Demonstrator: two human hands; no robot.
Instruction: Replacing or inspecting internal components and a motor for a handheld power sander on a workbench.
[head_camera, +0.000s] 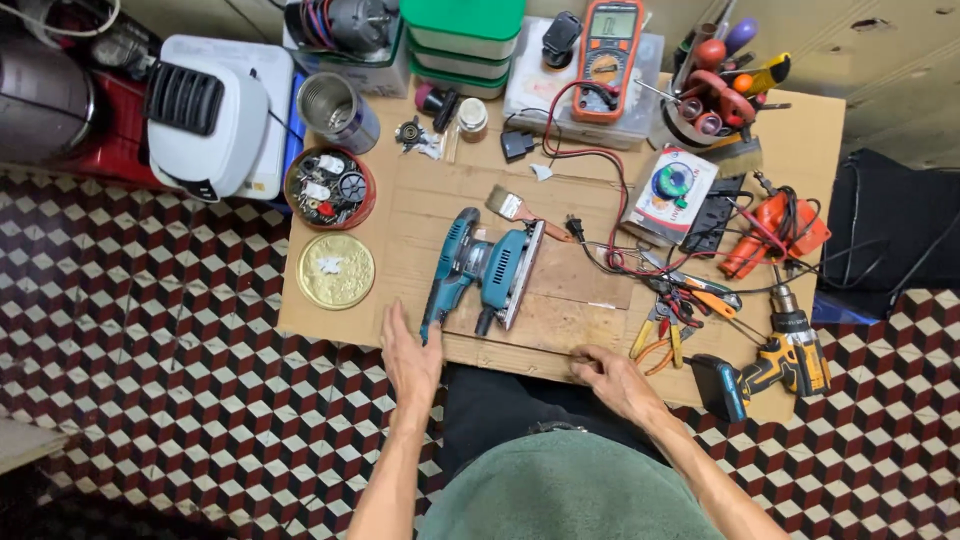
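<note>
Both of my hands rest on the near edge of the counter (800, 130), a low board covered with cardboard, standing on a floor of red, white and black tiles. The teal sander (482, 268) lies on its side in the middle, on a wooden plank (560, 300). My left hand (408, 358) lies flat with fingers together, empty, just beside the sander's handle end; my right hand (603, 375) presses its curled fingers on the plank edge and holds nothing. I think it is better to hold the plank firmly before I lift the sander, and to keep the cable away from the base. At the far side stands a stack of white boxes with green lids (464, 40). To the right lies a white flat package with a green round picture (668, 192). At the left, a round golden tin lid (335, 270) lies flat.
</note>
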